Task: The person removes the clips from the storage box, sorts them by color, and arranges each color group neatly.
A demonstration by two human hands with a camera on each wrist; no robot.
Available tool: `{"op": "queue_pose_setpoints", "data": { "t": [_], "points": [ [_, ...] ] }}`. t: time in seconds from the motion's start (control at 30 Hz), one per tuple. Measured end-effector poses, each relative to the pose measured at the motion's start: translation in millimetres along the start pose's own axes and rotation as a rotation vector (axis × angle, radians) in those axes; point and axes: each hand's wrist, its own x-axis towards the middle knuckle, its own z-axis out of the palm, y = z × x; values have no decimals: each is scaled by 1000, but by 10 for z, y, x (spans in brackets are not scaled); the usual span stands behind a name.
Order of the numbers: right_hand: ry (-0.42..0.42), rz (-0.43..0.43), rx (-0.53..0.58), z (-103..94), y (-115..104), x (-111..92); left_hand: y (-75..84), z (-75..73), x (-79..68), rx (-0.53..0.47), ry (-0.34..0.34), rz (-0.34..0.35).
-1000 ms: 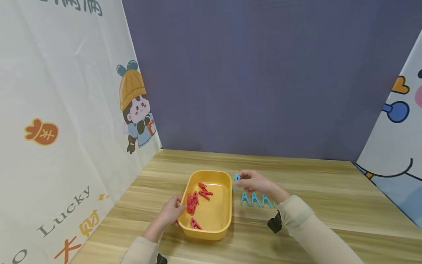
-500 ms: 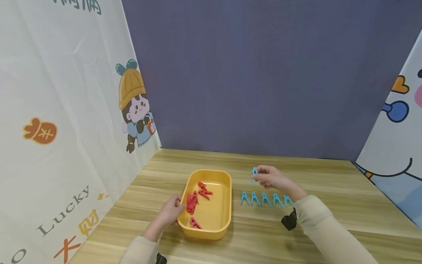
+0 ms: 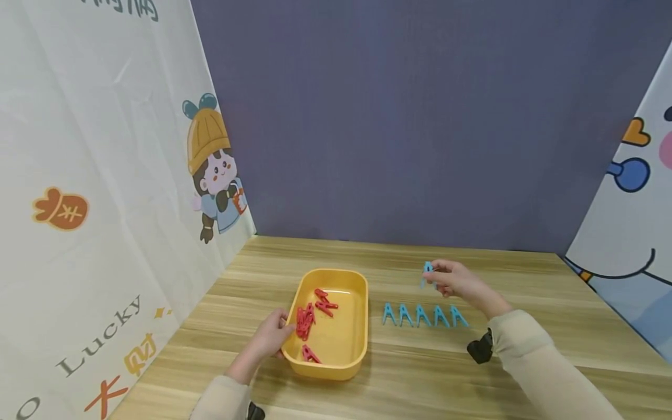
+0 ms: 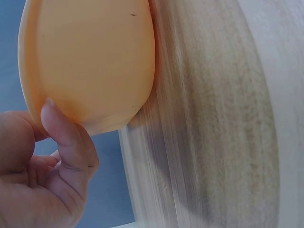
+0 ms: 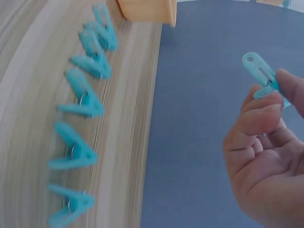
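In the head view my left hand (image 3: pixel 274 334) grips the left rim of a yellow plastic bin (image 3: pixel 338 368), thumb and fingers on either side of its wall. Several red clothespins (image 3: pixel 310 354) lie in the bin, mostly along its left side. My right hand (image 3: pixel 462 282) pinches a light blue clothespin (image 5: pixel 259 69) between thumb and fingers, up above the table. Below that hand, a row of several blue clothespins (image 3: pixel 422 315) lies on the table, to the right of the bin. The left wrist view shows the thumb pressed on the bin's outer wall (image 4: pixel 90 57).
The wood-grain table (image 3: pixel 399 385) meets a dark blue-grey backdrop (image 3: pixel 399 128) at the back. A printed white sheet (image 3: pixel 121 175) hangs along the left, with another printed sheet (image 3: pixel 619 233) on the right.
My right hand has carried the blue clothespin rightward and slightly away, from beside the bin to above the row's right part, uncovering the row's right end. The left hand stays on the bin.
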Motion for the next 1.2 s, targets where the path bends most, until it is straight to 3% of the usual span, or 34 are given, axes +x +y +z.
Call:
{"op": "queue_pose_setpoints", "data": {
  "t": [0.67,1.2],
  "points": [
    [185,124,-59,-419,261,-257,19,7,-6,3,12,-17],
    [213,159,-159,-583,518,-411,35,8,-7,7,12,-25]
  ]
}}
